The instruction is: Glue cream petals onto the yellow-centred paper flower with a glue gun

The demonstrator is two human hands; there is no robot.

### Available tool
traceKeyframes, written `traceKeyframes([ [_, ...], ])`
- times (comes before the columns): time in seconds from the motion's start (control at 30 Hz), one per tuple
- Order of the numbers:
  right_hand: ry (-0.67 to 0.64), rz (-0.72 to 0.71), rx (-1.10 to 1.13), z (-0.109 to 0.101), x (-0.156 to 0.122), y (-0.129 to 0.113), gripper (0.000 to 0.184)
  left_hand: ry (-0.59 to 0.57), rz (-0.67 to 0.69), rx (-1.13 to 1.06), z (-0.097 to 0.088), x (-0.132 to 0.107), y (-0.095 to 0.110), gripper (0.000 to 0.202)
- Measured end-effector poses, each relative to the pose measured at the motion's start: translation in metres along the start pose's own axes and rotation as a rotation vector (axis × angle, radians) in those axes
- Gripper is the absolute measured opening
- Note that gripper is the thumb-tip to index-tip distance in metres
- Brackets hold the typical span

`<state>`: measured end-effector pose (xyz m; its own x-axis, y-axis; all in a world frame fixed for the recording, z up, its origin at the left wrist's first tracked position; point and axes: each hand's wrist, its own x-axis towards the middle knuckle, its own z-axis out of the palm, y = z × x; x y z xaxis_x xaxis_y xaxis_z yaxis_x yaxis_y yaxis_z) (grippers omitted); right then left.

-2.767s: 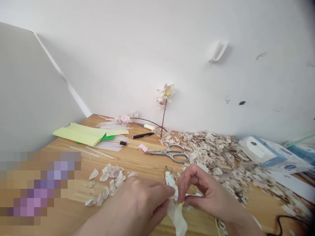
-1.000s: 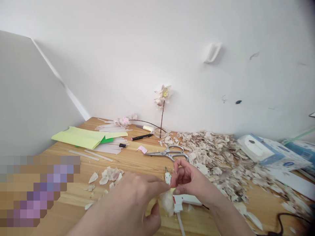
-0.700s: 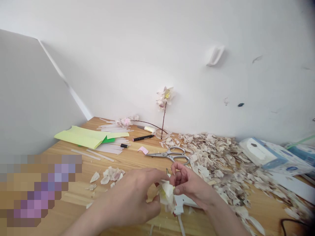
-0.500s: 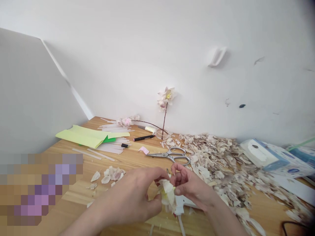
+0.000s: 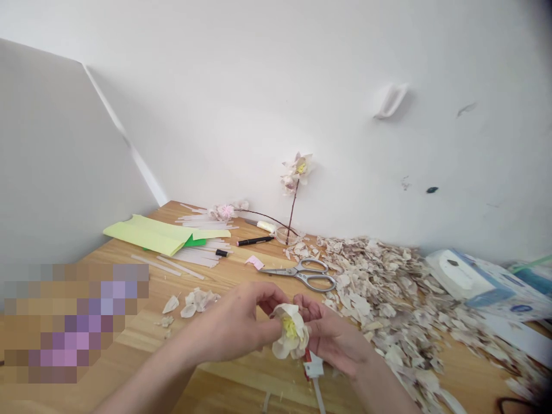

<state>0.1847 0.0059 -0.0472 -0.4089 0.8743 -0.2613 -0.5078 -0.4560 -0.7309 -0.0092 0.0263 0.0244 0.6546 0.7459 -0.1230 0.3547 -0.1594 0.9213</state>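
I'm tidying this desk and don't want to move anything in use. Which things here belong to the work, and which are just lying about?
In use: left hand, right hand, flower, glue gun, loose petals.

Lying about: scissors, marker, tissue box, yellow paper.

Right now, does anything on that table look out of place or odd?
Yes, the big heap of petal scraps looks odd. It sprawls messily over the right side of the wooden table, reaching the steel scissors, as if spilled rather than stacked.
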Motion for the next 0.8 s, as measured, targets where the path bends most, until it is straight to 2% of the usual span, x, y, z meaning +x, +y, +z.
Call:
traceKeyframes([
  [0.1,0.002,0.008,0.012,0.002,0.000,0.001,0.041,-0.048,-0.047,-0.113,-0.003,0.003,-0.003,0.019],
  [0.3,0.012,0.001,0.026,0.005,-0.001,0.003,0.040,-0.154,-0.059,-0.283,-0.011,0.005,0.002,0.022],
  [0.47,0.012,0.023,0.039,0.006,-0.001,0.004,0.039,-0.071,-0.121,-0.348,-0.013,0.004,0.001,0.022],
  [0.63,0.016,0.022,0.085,0.007,0.000,0.006,0.037,-0.117,-0.090,-0.470,-0.011,0.011,-0.007,0.040],
  [0.8,0.017,0.024,0.096,0.010,-0.001,0.004,0.038,-0.118,-0.118,-0.544,-0.009,0.018,-0.011,0.046],
])
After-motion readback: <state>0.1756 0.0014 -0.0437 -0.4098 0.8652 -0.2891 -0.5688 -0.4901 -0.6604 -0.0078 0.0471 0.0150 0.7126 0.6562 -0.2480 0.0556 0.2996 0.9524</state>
